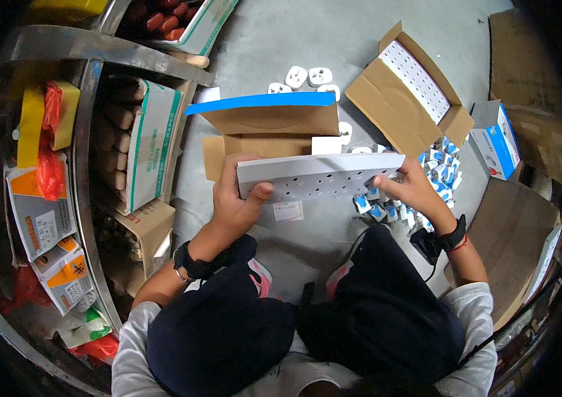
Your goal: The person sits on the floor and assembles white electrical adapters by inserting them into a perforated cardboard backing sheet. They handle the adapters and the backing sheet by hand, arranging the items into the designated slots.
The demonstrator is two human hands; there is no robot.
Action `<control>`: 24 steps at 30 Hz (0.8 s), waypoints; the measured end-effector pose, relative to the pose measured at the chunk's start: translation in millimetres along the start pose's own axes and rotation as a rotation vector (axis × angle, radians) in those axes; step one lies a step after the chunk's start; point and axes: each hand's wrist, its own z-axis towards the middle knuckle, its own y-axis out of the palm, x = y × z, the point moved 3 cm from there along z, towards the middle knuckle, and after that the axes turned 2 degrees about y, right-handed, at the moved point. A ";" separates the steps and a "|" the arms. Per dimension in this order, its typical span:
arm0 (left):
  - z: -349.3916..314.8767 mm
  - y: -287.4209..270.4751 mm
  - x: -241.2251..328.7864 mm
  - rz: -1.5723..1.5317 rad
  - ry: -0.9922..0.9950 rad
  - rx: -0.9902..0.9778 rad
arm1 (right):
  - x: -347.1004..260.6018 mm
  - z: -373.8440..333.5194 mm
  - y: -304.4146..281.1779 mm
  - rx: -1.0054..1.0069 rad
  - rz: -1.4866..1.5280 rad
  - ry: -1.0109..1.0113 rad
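Note:
Both hands grip a long white perforated tray (321, 182) by its ends, above the floor and in front of my knees. At its left end my left hand (240, 198) closes with the thumb on the near face. The right end is held by my right hand (408, 188), its thumb also in front. Just beyond the tray stands an open cardboard box (274, 122) with a blue-edged flap, its inside partly hidden. Several white plug adapters (296, 77) lie behind that box. Close to my right hand is a pile of small blue-and-white pieces (441, 169).
Another open cardboard box (387, 109) at the far right holds a white perforated panel (413, 79). A blue-and-white carton (496, 142) stands beside the pile. Metal shelving (89, 165) with boxes of wooden-handled tools runs along the left. A paper slip (287, 211) lies on the floor.

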 end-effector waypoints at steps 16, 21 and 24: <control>-1.5 9.6 -0.1 -0.113 -0.048 0.077 | -16.6 2.0 7.4 0.183 -0.023 -0.184; -2.4 0.6 -8.9 -0.067 -0.068 -0.014 | -15.1 -1.0 8.0 0.176 -0.133 -0.220; 1.5 2.3 -15.4 -0.206 -0.069 -0.016 | -16.4 -5.0 13.1 0.289 -0.017 -0.253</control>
